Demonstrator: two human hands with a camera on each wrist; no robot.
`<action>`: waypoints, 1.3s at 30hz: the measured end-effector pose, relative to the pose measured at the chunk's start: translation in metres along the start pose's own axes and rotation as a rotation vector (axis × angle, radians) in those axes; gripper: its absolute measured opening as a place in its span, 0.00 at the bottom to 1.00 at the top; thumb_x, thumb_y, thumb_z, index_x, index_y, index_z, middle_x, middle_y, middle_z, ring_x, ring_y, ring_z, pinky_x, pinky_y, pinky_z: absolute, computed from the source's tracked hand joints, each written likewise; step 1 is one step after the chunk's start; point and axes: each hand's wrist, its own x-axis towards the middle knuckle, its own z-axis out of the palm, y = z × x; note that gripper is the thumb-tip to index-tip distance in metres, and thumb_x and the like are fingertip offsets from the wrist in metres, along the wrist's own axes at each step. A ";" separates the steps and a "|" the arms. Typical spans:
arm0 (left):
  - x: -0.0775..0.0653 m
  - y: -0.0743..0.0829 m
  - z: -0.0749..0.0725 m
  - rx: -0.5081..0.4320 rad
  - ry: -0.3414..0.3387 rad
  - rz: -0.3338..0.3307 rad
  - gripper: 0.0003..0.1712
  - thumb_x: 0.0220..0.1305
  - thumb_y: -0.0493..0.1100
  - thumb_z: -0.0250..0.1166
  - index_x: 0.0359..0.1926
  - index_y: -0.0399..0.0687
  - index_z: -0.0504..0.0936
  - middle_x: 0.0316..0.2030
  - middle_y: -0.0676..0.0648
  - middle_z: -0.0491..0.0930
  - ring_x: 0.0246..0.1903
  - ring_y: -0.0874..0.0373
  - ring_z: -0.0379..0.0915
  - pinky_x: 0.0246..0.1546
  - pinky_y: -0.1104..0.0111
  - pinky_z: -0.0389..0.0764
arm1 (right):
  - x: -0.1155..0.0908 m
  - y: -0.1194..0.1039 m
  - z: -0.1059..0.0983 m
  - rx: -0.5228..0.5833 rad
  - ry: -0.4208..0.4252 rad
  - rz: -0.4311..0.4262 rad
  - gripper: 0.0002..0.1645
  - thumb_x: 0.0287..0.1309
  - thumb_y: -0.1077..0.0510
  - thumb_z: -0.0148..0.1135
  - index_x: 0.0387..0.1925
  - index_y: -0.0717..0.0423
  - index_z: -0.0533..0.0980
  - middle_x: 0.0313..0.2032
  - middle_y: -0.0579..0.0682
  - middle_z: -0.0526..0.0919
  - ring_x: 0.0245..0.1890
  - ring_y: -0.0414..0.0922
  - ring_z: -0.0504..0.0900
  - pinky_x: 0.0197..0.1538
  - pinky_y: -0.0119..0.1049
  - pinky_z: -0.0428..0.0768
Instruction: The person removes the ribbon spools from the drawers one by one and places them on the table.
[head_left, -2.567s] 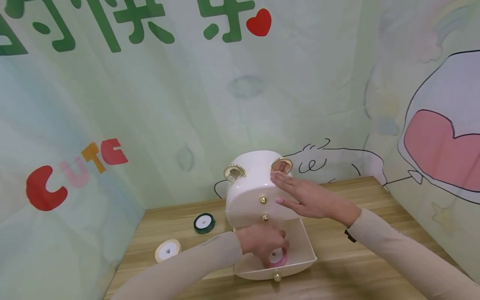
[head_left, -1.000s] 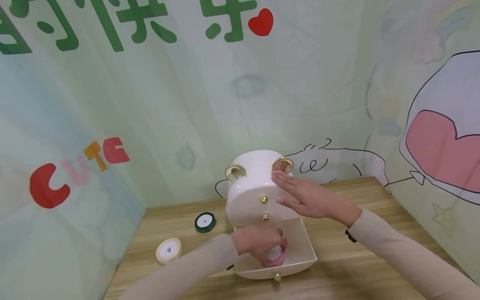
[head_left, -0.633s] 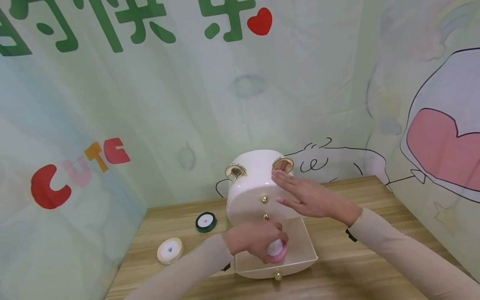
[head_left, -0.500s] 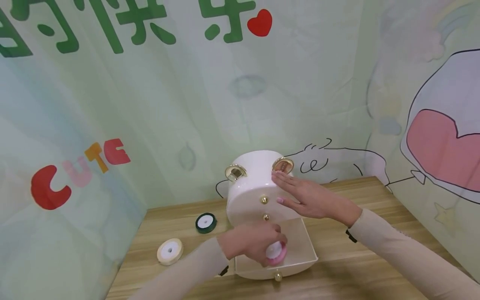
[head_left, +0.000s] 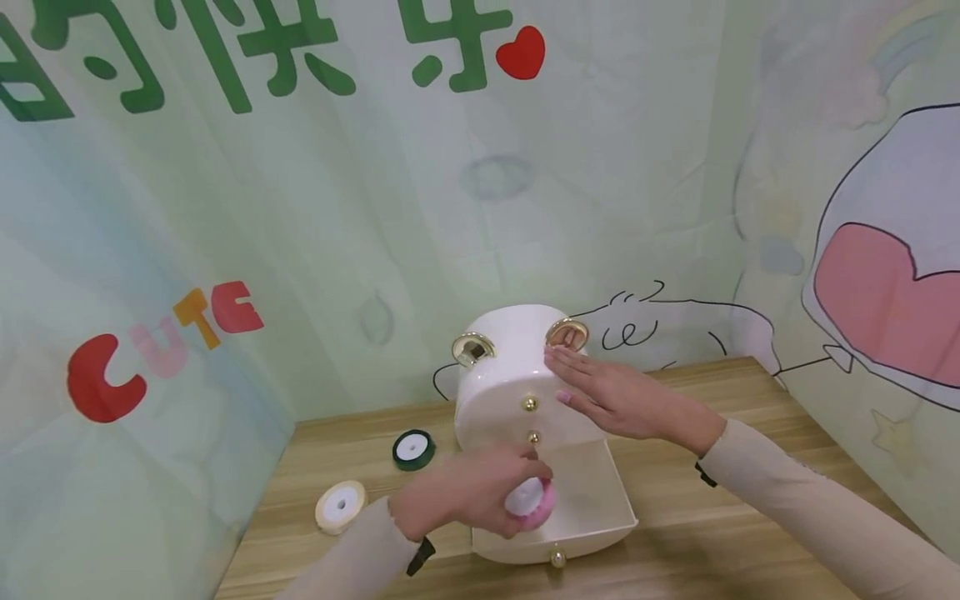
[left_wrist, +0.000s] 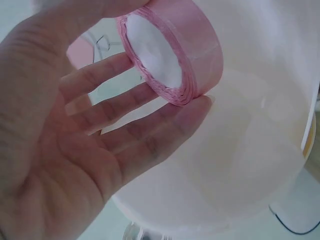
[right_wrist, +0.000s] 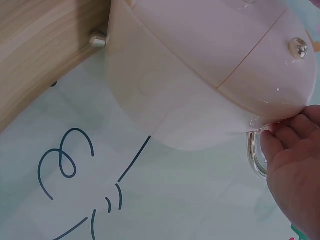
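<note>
My left hand [head_left: 472, 487] holds a pink ribbon roll [left_wrist: 202, 47] between thumb and fingers, over the pulled-out bottom drawer [head_left: 592, 492] of a white storage box [head_left: 495, 400]. In the left wrist view the roll is tilted, its white side [left_wrist: 152, 50] facing the palm. The box has gold knobs and two gold ear-shaped rings on top. My right hand [head_left: 626, 400] rests with straight fingers on the box's upper right side, by the right gold ring [head_left: 567, 335]. In the right wrist view the fingertips [right_wrist: 272, 145] touch the box beside that ring.
On the wooden table [head_left: 690, 500], left of the box, lie a dark green ribbon roll [head_left: 413, 450] and a cream ribbon roll [head_left: 341, 507]. A printed curtain [head_left: 375, 208] hangs behind the table and along its sides.
My left hand has lifted the pink ribbon roll from the drawer's floor and moved it left. The right hand keeps its place on the box.
</note>
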 end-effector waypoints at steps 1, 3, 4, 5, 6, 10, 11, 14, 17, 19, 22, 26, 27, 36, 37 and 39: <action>-0.004 -0.001 -0.002 -0.018 0.006 -0.012 0.32 0.52 0.47 0.81 0.59 0.53 0.83 0.52 0.53 0.84 0.46 0.66 0.77 0.50 0.75 0.80 | 0.000 0.000 0.000 -0.002 0.000 -0.002 0.36 0.81 0.46 0.48 0.80 0.58 0.60 0.81 0.54 0.59 0.82 0.53 0.58 0.79 0.54 0.65; -0.011 -0.003 -0.006 -0.046 0.016 -0.041 0.32 0.52 0.46 0.81 0.59 0.52 0.83 0.52 0.52 0.84 0.46 0.65 0.77 0.50 0.73 0.81 | 0.000 0.000 0.001 -0.002 0.000 -0.003 0.35 0.81 0.46 0.48 0.80 0.58 0.60 0.81 0.54 0.60 0.82 0.53 0.59 0.79 0.54 0.66; -0.015 -0.004 -0.008 -0.056 0.020 -0.056 0.32 0.52 0.46 0.81 0.59 0.53 0.83 0.52 0.52 0.84 0.46 0.65 0.77 0.50 0.72 0.81 | 0.000 0.000 0.001 -0.002 -0.001 -0.003 0.35 0.81 0.46 0.47 0.80 0.58 0.60 0.81 0.54 0.60 0.82 0.53 0.59 0.79 0.54 0.66; -0.018 -0.005 -0.010 -0.067 0.025 -0.073 0.32 0.52 0.46 0.81 0.59 0.53 0.83 0.52 0.52 0.83 0.46 0.64 0.76 0.49 0.71 0.82 | 0.000 0.000 0.001 -0.003 -0.002 -0.002 0.35 0.81 0.46 0.47 0.80 0.58 0.60 0.81 0.54 0.60 0.82 0.53 0.59 0.79 0.54 0.66; -0.021 -0.007 -0.011 -0.073 0.031 -0.084 0.32 0.52 0.46 0.81 0.59 0.53 0.83 0.52 0.52 0.83 0.46 0.64 0.76 0.48 0.71 0.82 | 0.000 0.000 0.001 -0.002 -0.004 0.001 0.35 0.81 0.46 0.47 0.80 0.58 0.60 0.81 0.54 0.59 0.82 0.53 0.59 0.79 0.54 0.66; -0.031 -0.013 -0.014 -0.098 0.081 -0.095 0.30 0.52 0.46 0.79 0.58 0.51 0.84 0.49 0.52 0.83 0.42 0.64 0.77 0.44 0.73 0.81 | 0.000 0.000 0.000 0.006 -0.019 0.019 0.36 0.81 0.45 0.47 0.80 0.58 0.59 0.82 0.54 0.58 0.83 0.53 0.58 0.80 0.54 0.65; -0.034 -0.015 -0.015 -0.105 0.099 -0.091 0.29 0.52 0.46 0.79 0.57 0.50 0.84 0.49 0.51 0.83 0.41 0.63 0.77 0.43 0.73 0.81 | 0.000 0.000 -0.001 0.009 -0.023 0.023 0.36 0.81 0.45 0.47 0.80 0.58 0.59 0.82 0.54 0.58 0.83 0.53 0.57 0.80 0.54 0.64; -0.042 -0.021 -0.015 -0.110 0.161 -0.088 0.27 0.52 0.46 0.78 0.54 0.49 0.84 0.46 0.51 0.83 0.40 0.61 0.79 0.41 0.73 0.81 | -0.001 0.000 -0.002 0.015 -0.032 0.031 0.37 0.81 0.44 0.47 0.81 0.58 0.58 0.82 0.54 0.57 0.83 0.53 0.57 0.80 0.54 0.64; -0.051 -0.030 -0.016 -0.111 0.218 -0.095 0.27 0.50 0.45 0.79 0.53 0.47 0.84 0.46 0.50 0.84 0.41 0.59 0.79 0.42 0.71 0.81 | -0.001 0.000 -0.003 0.020 -0.032 0.035 0.38 0.81 0.43 0.47 0.81 0.58 0.58 0.82 0.54 0.57 0.83 0.53 0.57 0.80 0.54 0.64; -0.057 -0.037 -0.016 -0.117 0.246 -0.104 0.28 0.48 0.44 0.80 0.52 0.46 0.84 0.47 0.49 0.84 0.43 0.57 0.79 0.44 0.69 0.81 | -0.001 0.000 -0.003 0.024 -0.031 0.036 0.38 0.81 0.43 0.47 0.80 0.58 0.58 0.82 0.54 0.57 0.83 0.53 0.57 0.79 0.54 0.64; -0.063 -0.050 -0.013 -0.135 0.280 -0.096 0.27 0.47 0.43 0.80 0.50 0.45 0.84 0.46 0.48 0.85 0.44 0.55 0.80 0.46 0.67 0.81 | -0.002 0.000 -0.002 0.030 -0.032 0.040 0.38 0.81 0.43 0.47 0.81 0.59 0.57 0.82 0.54 0.56 0.83 0.53 0.57 0.79 0.54 0.65; -0.069 -0.069 -0.006 -0.171 0.307 -0.093 0.20 0.48 0.41 0.79 0.44 0.48 0.84 0.39 0.51 0.85 0.41 0.55 0.79 0.45 0.68 0.79 | -0.003 0.000 -0.001 0.030 -0.030 0.042 0.38 0.81 0.43 0.47 0.81 0.58 0.57 0.82 0.54 0.56 0.83 0.54 0.57 0.79 0.55 0.65; -0.070 -0.073 -0.003 -0.184 0.309 -0.101 0.19 0.48 0.41 0.79 0.43 0.49 0.84 0.38 0.52 0.85 0.41 0.55 0.79 0.45 0.68 0.78 | -0.003 0.000 -0.001 0.031 -0.029 0.041 0.38 0.81 0.43 0.47 0.81 0.58 0.57 0.82 0.54 0.56 0.83 0.54 0.57 0.79 0.55 0.65; -0.084 -0.107 0.017 -0.227 0.257 -0.226 0.21 0.46 0.39 0.79 0.44 0.46 0.85 0.39 0.50 0.85 0.39 0.57 0.78 0.41 0.70 0.76 | -0.001 -0.002 0.000 0.039 -0.028 0.036 0.39 0.81 0.43 0.48 0.82 0.56 0.56 0.83 0.53 0.55 0.83 0.52 0.57 0.79 0.55 0.66; -0.085 -0.109 0.019 -0.225 0.252 -0.233 0.21 0.46 0.39 0.79 0.44 0.45 0.85 0.39 0.49 0.86 0.39 0.57 0.78 0.41 0.70 0.76 | -0.001 -0.002 0.000 0.038 -0.026 0.036 0.39 0.80 0.43 0.49 0.82 0.56 0.56 0.83 0.53 0.55 0.83 0.52 0.57 0.79 0.55 0.66; -0.086 -0.113 0.023 -0.233 0.241 -0.253 0.23 0.47 0.40 0.79 0.46 0.43 0.85 0.39 0.48 0.86 0.39 0.57 0.78 0.40 0.71 0.76 | -0.001 -0.002 0.000 0.040 -0.025 0.037 0.39 0.80 0.43 0.49 0.82 0.56 0.56 0.83 0.53 0.55 0.83 0.53 0.57 0.79 0.55 0.66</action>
